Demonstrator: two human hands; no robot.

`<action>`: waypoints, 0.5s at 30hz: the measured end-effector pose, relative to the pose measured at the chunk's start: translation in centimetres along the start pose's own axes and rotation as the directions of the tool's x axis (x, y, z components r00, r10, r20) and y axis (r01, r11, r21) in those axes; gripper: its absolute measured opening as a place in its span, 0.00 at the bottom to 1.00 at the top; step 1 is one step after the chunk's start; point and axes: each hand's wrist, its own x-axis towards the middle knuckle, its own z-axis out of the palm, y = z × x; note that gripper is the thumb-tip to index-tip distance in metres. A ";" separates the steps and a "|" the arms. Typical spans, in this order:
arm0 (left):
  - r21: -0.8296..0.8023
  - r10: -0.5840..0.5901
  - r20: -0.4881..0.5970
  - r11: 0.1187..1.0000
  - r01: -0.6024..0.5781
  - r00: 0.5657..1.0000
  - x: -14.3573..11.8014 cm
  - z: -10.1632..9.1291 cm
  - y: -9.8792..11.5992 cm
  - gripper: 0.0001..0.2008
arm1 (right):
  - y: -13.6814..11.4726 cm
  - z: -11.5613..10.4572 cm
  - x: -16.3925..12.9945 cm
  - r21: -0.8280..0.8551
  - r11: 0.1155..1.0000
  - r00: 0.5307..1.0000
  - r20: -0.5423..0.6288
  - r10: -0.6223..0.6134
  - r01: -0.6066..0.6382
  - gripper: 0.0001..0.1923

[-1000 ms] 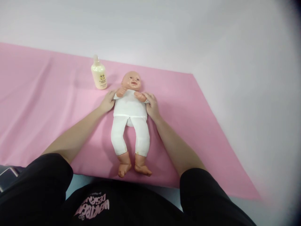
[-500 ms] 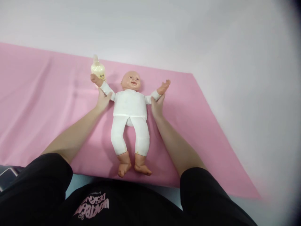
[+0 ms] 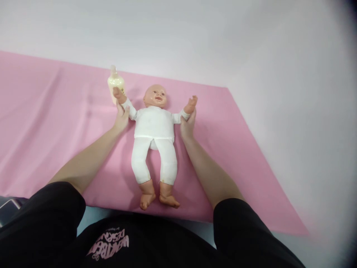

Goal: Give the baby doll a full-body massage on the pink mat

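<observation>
while the doll (image 3: 154, 128) lies on its back in the middle of the pink cloth (image 3: 50, 123), both hands hold its arms out to the sides. the left hand (image 3: 121, 118) has its fingers closed around the doll's arm next to the bottle (image 3: 114, 82), down near the wrist. the right hand (image 3: 187, 124) has its fingers closed around the doll's other arm, near the wrist too. both little doll hands point up and out. the doll wears white clothes, and its bare feet point toward the person. the bottle stands just past the doll's raised hand, beside its head.
</observation>
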 end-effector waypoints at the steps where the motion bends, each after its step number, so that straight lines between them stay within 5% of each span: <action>1: 0.002 0.008 0.004 1.000 -0.008 1.000 -0.1 0.1 0.5 0.38 | -0.8 0.0 -0.1 -0.017 0.999 0.999 0.040 -0.032 0.032 0.34; 8: 0.187 0.119 0.341 0.964 -0.191 0.933 -0.7 0.7 3.4 0.34 | -2.4 0.4 -1.1 -0.086 0.985 0.955 0.271 -0.121 0.149 0.29; 15: 0.241 0.133 0.387 0.940 -0.240 0.912 -1.0 1.2 3.7 0.26 | -2.8 0.8 -1.2 -0.155 0.970 0.940 0.314 -0.131 0.187 0.33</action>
